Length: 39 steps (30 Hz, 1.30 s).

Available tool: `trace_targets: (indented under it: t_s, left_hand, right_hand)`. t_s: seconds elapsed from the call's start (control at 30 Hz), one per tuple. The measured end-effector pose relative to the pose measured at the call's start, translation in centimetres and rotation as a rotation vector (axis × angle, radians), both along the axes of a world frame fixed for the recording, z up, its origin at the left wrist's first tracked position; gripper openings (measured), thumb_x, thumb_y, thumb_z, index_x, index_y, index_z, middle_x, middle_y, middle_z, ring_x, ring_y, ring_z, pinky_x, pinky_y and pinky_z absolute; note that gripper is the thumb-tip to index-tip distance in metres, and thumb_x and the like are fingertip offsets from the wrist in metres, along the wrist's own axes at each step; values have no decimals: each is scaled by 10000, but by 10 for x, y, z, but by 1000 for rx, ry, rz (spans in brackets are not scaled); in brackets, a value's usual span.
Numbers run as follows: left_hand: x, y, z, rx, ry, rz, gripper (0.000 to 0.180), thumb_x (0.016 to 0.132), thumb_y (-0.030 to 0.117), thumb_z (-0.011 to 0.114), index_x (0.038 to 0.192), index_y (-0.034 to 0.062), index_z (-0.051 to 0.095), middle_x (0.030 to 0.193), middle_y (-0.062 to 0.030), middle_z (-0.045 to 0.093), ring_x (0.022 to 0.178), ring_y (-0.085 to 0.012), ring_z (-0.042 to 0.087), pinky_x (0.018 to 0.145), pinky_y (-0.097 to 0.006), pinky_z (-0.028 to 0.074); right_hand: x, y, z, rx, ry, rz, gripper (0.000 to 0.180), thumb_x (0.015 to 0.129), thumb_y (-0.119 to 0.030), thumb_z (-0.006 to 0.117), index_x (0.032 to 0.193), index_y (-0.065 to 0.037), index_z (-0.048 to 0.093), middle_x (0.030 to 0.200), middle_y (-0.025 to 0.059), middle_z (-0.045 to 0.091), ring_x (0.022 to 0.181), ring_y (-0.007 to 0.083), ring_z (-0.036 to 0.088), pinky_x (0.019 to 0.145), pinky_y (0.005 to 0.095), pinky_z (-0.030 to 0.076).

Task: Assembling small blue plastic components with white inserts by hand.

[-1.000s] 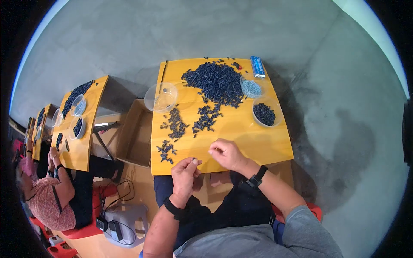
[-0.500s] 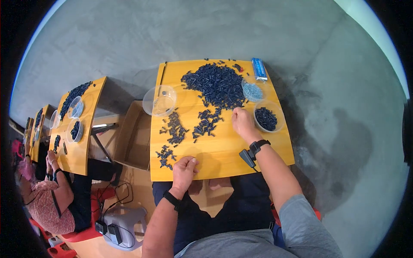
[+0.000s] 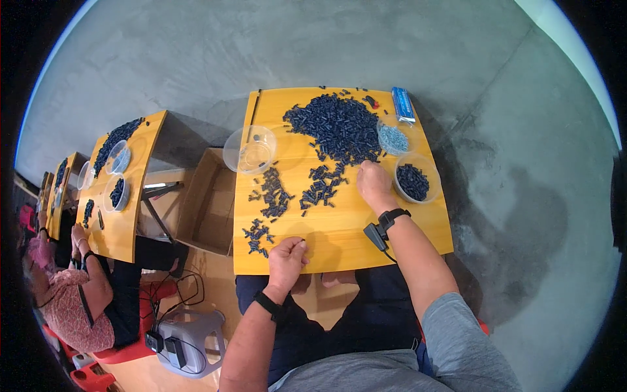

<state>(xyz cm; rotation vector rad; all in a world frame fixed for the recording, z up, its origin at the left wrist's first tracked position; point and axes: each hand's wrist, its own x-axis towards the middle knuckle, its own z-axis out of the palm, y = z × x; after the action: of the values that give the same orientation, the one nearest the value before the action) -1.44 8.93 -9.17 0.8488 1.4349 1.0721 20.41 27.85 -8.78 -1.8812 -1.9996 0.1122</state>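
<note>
At nine o'clock from my table I see an open cardboard box [image 3: 208, 202] on the floor. Beyond it stands a second yellow table [image 3: 124, 225] with a seated person [image 3: 72, 307]. A grey stool [image 3: 186, 336] sits at seven o'clock.

Sorting workshop, bare grey concrete floor [image 3: 196, 72]. Yellow bench [image 3: 339, 228] carries a heap of small dark parts [image 3: 336, 127] and clear plastic bowls [image 3: 248, 150]. Left of it, a row of matching benches [image 3: 121, 215], another worker seated [image 3: 72, 307].
</note>
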Motion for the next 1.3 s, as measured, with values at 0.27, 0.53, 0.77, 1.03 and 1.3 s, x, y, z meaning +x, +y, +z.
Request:
trace_targets:
  t_s: [0.27,0.53,0.77,1.03,1.3]
  left_hand:
    - [1,-4,-4,42,26,2,156,900,91,574,983,-27,634,780,-64,647,573,-90,567,526,-227,469]
    - [-5,-7,-8,31,-29,29,142,910,89,564,977,-16,631,794,-58,641,594,-96,571,556,-227,477]
    - [-5,-28,16,-4,-228,33,152,917,75,554,1015,-23,616,810,-60,639,631,-101,580,587,-221,475]
    - [10,-39,81,126,-219,-22,134,936,82,545,1016,-8,604,832,-58,647,662,-105,598,540,-219,462]
    - [18,-54,105,265,-280,-76,156,939,97,554,1052,5,610,853,-46,660,698,-97,610,578,-195,460]
  right_hand:
    - [15,-10,-14,148,174,82,134,843,-133,543,819,-8,585,794,238,619,779,438,594,678,487,482]
    - [14,-33,6,-301,1055,-42,65,865,-39,547,884,20,565,698,82,593,611,146,620,521,307,515]
    - [-8,-89,47,-519,1678,170,68,882,-25,566,942,1,585,764,56,605,635,142,619,563,285,534]
    - [-26,-140,102,-629,1558,476,75,906,-35,541,937,10,593,740,46,604,631,134,614,584,259,520]
    - [-28,-165,128,-583,1364,708,88,896,-6,530,934,31,600,711,58,621,619,117,608,592,239,504]
